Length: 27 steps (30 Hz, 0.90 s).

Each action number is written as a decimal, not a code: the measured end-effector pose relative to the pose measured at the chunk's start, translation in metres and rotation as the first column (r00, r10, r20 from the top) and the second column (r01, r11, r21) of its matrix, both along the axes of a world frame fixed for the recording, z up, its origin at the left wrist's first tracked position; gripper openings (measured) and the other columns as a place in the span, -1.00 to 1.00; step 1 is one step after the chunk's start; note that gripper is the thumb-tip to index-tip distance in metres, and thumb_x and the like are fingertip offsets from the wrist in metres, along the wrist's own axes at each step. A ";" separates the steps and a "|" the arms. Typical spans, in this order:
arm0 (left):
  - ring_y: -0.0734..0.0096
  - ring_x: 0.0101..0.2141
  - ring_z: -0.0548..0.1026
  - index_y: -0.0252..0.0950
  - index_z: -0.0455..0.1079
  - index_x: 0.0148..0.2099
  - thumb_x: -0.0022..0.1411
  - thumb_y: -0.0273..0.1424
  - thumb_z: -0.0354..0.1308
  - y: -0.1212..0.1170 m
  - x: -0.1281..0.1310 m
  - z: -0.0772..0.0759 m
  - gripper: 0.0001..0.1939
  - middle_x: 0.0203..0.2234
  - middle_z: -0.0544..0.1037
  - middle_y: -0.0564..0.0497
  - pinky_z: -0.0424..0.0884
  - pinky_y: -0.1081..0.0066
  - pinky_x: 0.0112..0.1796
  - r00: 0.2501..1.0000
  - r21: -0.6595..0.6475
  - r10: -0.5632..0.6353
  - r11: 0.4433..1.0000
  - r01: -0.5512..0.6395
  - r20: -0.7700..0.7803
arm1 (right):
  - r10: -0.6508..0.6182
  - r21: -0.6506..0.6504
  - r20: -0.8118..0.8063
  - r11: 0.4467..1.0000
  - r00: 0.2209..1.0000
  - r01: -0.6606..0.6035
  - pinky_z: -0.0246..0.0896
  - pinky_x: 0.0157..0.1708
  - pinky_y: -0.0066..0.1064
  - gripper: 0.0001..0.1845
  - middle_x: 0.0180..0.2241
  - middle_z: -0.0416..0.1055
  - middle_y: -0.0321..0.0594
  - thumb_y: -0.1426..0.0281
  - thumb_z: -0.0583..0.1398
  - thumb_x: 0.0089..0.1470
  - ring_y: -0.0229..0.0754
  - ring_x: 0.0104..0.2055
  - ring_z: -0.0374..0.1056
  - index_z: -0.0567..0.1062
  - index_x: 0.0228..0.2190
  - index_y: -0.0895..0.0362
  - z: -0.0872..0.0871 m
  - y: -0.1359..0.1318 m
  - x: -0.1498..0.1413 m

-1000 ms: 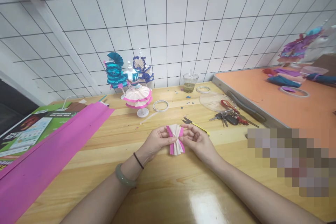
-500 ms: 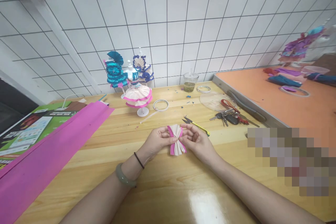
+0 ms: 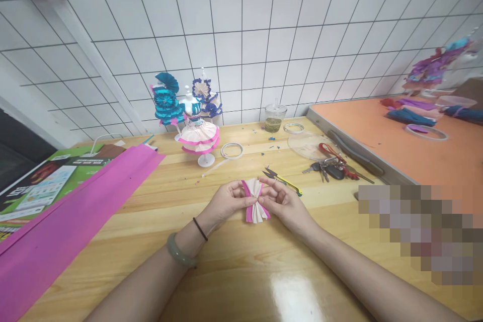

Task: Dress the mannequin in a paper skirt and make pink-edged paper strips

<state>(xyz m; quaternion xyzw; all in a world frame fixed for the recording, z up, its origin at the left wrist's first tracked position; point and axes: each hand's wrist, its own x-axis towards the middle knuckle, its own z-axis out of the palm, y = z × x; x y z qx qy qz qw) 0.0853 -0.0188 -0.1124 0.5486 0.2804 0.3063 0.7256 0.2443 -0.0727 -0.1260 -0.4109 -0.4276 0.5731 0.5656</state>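
Now your left hand [image 3: 227, 204] and right hand [image 3: 287, 207] both pinch the pleated paper [image 3: 257, 214] at its gathered waist, near the yellow snips [image 3: 289, 183]. Lower pleats splay slightly wider than before; the gather apparently holds.

There was one pleated paper [image 3: 256, 214]; the wooden worktop [image 3: 222, 274] carried three mannequins [image 3: 199, 136], two tape rolls [image 3: 232, 157], one cup [image 3: 273, 124], one thread snipper [image 3: 282, 180], one key bunch [image 3: 332, 168].

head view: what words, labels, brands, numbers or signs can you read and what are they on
No text reads for certain.
Green printed sheet: bold pale lettering at its left and a dark strip of print, too slanted and blurred; its smaller lines, too small.
Pleated pink-and-white paper: no lettering visible.
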 end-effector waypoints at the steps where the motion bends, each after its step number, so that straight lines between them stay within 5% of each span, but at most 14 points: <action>1: 0.34 -0.23 0.50 -0.34 0.43 -0.15 -0.09 -0.37 0.34 0.000 0.000 0.000 -0.60 -0.21 0.55 -0.09 0.39 0.41 -0.20 1.000 0.008 0.009 1.000 -0.009 -0.001 | 0.006 -0.003 -0.001 1.000 1.000 -0.006 0.27 -0.41 -0.39 -0.43 -0.40 0.47 -0.30 0.32 0.33 -0.17 -0.24 -0.40 0.40 0.32 -0.08 0.08 0.000 0.000 0.000; 17: 0.37 -0.28 0.48 -0.36 0.32 -0.09 -0.12 -0.39 0.36 -0.002 0.000 -0.001 -0.49 -0.25 0.52 -0.11 0.35 0.37 -0.22 0.999 -0.013 0.041 0.999 -0.041 -0.004 | 0.120 -0.045 -0.063 0.991 0.991 -0.123 0.27 -0.24 -0.31 -0.47 -0.34 0.51 -0.22 0.32 0.33 -0.15 -0.18 -0.30 0.43 0.34 -0.11 0.09 0.004 -0.001 0.001; 27: 0.52 -0.44 0.41 -0.35 0.26 -0.01 -0.11 -0.37 0.36 -0.003 0.001 -0.006 -0.41 -0.47 0.45 0.08 0.30 0.46 -0.33 0.994 0.034 0.096 0.995 -0.094 -0.053 | 0.118 -0.060 -0.095 0.990 0.988 -0.124 0.26 -0.29 -0.35 -0.44 -0.40 0.49 -0.26 0.32 0.35 -0.19 -0.21 -0.37 0.42 0.35 -0.10 0.08 0.005 -0.001 0.002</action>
